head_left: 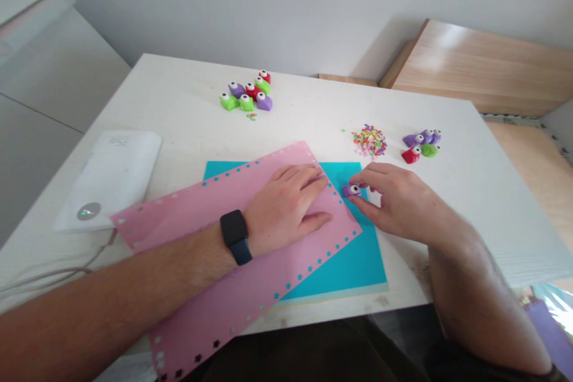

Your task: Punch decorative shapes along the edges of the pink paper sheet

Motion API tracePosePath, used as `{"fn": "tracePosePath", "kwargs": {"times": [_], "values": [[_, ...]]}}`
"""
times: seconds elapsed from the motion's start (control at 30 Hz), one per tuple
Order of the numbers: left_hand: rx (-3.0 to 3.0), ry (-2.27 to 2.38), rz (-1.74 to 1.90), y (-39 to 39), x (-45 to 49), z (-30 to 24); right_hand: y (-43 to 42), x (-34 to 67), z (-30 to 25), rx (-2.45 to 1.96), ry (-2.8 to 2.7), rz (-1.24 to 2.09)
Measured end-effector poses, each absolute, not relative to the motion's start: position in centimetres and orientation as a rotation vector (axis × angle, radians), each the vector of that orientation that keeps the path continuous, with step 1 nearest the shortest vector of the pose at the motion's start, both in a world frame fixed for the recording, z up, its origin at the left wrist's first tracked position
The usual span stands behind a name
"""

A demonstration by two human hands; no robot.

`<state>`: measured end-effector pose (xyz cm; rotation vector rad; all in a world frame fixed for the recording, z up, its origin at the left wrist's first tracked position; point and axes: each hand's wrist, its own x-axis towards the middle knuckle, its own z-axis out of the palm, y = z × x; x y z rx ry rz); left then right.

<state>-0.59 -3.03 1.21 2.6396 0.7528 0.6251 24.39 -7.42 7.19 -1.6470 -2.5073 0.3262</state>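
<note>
Two bare hands rest on a white table [179, 107]: I see the left hand [286, 206] lying flat and open, pressing down a pink sheet [201, 215] that overlaps a teal sheet [353, 262]. The right hand [398, 203] pinches a small purple punch [352, 190] between thumb and fingertips, at the pink sheet's right edge, on the teal sheet.

On the white desk [179, 89], a cluster of green, purple and red punches [247, 94] sits far back, a confetti pile [369, 139] lies near four more punches [421, 144], a white device [111, 179] rests at left, and wooden boards [483, 65] show behind.
</note>
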Motion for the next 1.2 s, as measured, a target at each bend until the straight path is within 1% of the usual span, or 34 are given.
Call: {"fn": "tracePosePath", "kwargs": {"times": [0.43, 0.73, 0.9, 1.03, 1.2], "values": [[2.643, 0.787, 0.603, -3.3, -0.5, 1.0, -6.7, 25.0, 6.0, -1.703, -2.405, 0.176], [2.668, 0.793, 0.608, -3.6, -0.4, 1.2, -5.8, 25.4, 5.1, -1.781, -2.339, 0.155], [2.682, 0.794, 0.594, -3.6, -0.4, 0.9, -5.9, 25.3, 5.2, -1.671, -2.237, 0.117], [2.68, 0.807, 0.584, -3.5, -0.4, 0.8, -6.2, 25.1, 5.7, -1.519, -2.234, 0.19], [2.671, 0.787, 0.601, -3.5, -0.6, 0.8, -6.8, 24.7, 5.9, -1.566, -2.42, 0.363]]}}
